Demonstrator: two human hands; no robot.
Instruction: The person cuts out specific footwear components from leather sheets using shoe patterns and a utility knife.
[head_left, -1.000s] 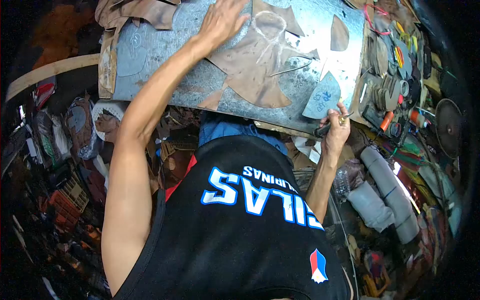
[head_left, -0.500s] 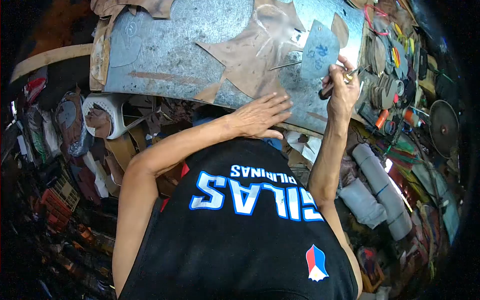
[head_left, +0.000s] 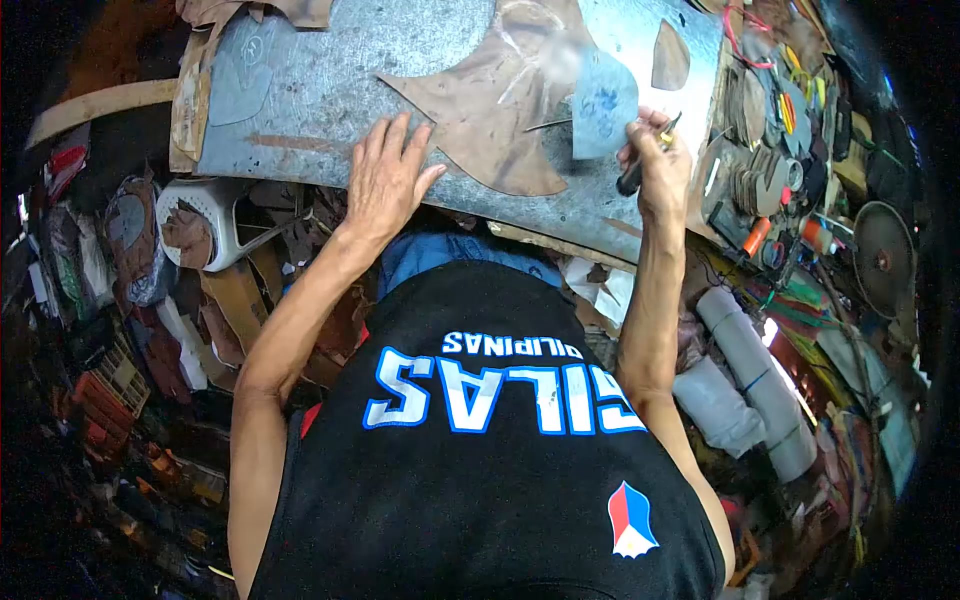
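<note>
While hands [head_left: 387, 183] flank leather [head_left: 485, 125], one [head_left: 662, 172] holds a sheet [head_left: 603, 112].

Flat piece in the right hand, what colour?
Flat piece: pale blue-grey with darker blue marks, best in the head view.

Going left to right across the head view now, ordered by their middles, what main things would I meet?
White stool, left hand, brown sheet, grey piece with blue marks, right hand, dark round disc.

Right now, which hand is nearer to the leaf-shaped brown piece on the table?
Right. The right hand, holding the grey template, is close to the brown piece, on its near side; the left hand is far to its left.
</note>
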